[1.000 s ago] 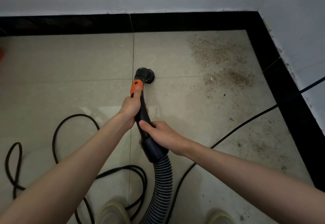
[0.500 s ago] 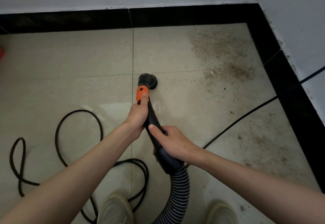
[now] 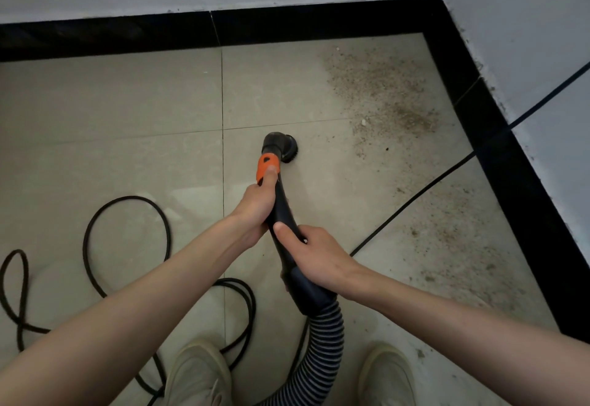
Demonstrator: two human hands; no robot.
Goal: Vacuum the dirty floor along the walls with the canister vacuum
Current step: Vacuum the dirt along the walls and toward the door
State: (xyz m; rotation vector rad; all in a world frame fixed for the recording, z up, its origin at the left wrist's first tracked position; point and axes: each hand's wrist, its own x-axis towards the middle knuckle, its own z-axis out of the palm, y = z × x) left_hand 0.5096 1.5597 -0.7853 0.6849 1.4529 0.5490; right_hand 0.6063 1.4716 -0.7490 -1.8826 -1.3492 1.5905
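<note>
Black wand (image 3: 281,214) held by both hands, left hand (image 3: 255,211) gripping near orange collar (image 3: 267,168), right hand (image 3: 316,254) wrapped lower, brush (image 3: 282,147) on tile floor (image 3: 127,118), dirt (image 3: 383,93) near corner

Nothing here can be read: no word, number, brand or sign shows anywhere. The orange collar (image 3: 267,168) just behind the round brush head (image 3: 281,145) bears only a small dark mark (a cut-out or symbol, too small to make out), and the black wand (image 3: 282,214) running back from that collar is plain where it shows. The ribbed hose (image 3: 322,342) further back from the collar carries only its ridges.
</note>
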